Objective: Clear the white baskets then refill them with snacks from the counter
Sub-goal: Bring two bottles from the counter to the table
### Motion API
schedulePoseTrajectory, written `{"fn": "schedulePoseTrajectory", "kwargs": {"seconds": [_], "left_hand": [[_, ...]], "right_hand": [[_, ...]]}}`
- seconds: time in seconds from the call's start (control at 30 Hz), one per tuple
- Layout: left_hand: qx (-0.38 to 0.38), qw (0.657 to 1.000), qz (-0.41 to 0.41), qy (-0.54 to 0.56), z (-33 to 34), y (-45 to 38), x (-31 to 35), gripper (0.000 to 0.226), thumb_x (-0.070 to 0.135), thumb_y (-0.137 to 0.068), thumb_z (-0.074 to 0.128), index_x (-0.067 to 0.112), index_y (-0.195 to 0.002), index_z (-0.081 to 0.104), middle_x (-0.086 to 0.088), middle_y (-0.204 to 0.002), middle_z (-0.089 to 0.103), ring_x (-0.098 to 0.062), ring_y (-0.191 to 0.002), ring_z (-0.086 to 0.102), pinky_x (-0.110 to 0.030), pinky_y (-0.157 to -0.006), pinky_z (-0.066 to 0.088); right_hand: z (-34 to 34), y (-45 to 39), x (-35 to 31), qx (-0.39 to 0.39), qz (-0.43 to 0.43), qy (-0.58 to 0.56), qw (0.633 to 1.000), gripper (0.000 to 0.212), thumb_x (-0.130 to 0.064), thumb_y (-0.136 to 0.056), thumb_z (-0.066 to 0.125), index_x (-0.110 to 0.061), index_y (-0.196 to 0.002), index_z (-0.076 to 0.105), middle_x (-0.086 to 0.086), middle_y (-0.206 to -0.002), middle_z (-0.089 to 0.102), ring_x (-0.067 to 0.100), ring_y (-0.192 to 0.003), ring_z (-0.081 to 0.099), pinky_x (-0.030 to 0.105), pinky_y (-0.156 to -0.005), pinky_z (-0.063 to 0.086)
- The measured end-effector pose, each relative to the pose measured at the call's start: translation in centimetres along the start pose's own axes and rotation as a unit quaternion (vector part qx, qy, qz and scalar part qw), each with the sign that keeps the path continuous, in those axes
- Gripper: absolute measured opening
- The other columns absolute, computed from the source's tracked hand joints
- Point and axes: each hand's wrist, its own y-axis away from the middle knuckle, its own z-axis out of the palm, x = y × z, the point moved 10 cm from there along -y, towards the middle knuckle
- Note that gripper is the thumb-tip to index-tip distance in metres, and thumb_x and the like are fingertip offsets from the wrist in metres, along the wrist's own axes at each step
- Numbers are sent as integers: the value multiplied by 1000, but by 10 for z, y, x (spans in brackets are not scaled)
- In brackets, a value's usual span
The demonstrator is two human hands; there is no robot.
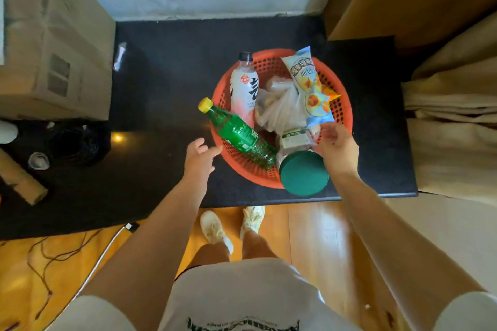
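Note:
An orange perforated basket [236, 161] stands on the black counter [166, 83]. Inside it lie a green soda bottle [236, 133] with a yellow cap, a white drink bottle [243, 88], a crumpled clear plastic bag [279, 107], a blue bread packet [312, 86], a small wrapped snack [294, 138] and a round container with a dark green lid [304, 172]. My left hand [199, 158] hovers open just left of the basket rim, near the green bottle. My right hand [337, 148] is over the basket's right side, fingers loosely bent at the bread packet's lower end; any grip is unclear.
A large cardboard box [53, 43] sits at the counter's left. Beige fabric [451, 121] is piled on the right. A cardboard tube [21, 180], a small glass [39, 161] and dark cables [78, 142] lie at the left. Wires trail on the wooden floor [53, 250].

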Motion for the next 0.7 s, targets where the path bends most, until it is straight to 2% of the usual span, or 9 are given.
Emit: {"fn": "schedulePoseTrajectory", "kwargs": {"seconds": [0.1,0.17,0.27,0.33,0.4,0.43,0.5,0.57,0.7], "left_hand": [[-8,999,34,-2,13,-24,16,68,21,-81,69,19,-140,37,-8,-149,33,-21,-130,41,-42,-109,35],[-36,999,35,-1,25,-36,20,68,24,-78,72,24,-138,40,-5,-149,32,-24,-133,39,-48,-112,28],[-78,995,58,29,37,-45,23,62,19,-72,76,27,-128,51,-8,-142,44,-27,-130,46,-46,-112,30],[-82,993,86,24,38,-46,24,63,21,-67,78,25,-125,53,-12,-147,38,-28,-135,39,-44,-113,29],[-72,992,104,-8,38,-44,27,78,23,-61,79,16,-132,48,-15,-153,24,-28,-140,30,-44,-115,27],[-71,990,117,-23,40,-42,31,84,23,-57,79,10,-133,46,-19,-152,25,-30,-139,31,-45,-114,29],[-72,987,138,-40,45,-38,38,86,21,-55,79,4,-132,44,-22,-144,37,-33,-134,39,-47,-110,34],[-45,986,151,-58,44,-35,41,80,16,-63,81,2,-132,43,-19,-139,45,-29,-130,43,-43,-109,36],[64,970,168,-162,31,-23,41,72,25,-66,81,12,-129,48,-8,-151,27,-26,-140,26,-39,-113,27]], "right_hand": [[41,-23,-53,-69,-88,10,994,34,1,-82,47,-14,-110,60,-2,-94,57,12,-86,52,15,-71,40],[80,-37,-76,-119,-109,38,986,34,0,-82,49,-12,-112,59,0,-95,58,13,-87,53,18,-74,39],[136,-53,-86,-192,-67,56,978,35,-2,-79,57,-9,-113,57,4,-97,61,20,-93,57,14,-65,37],[166,-62,-82,-221,-29,62,973,46,-8,-77,63,-5,-121,50,10,-112,61,25,-107,56,17,-80,43],[182,-70,-74,-218,4,76,973,67,-17,-75,70,-3,-133,40,15,-131,51,30,-122,47,34,-100,42],[187,-74,-71,-211,16,89,973,76,-23,-74,72,-4,-137,34,15,-138,43,31,-127,42,39,-104,39],[193,-79,-66,-197,37,123,972,92,-33,-71,75,-6,-142,24,15,-145,28,32,-132,34,39,-106,35],[196,-81,-64,-184,57,139,971,101,-40,-66,78,-6,-142,20,15,-146,24,31,-134,31,40,-105,34],[195,-85,-64,-154,64,91,982,94,-33,-60,82,-6,-136,33,13,-142,31,29,-129,38,37,-103,39]]}}
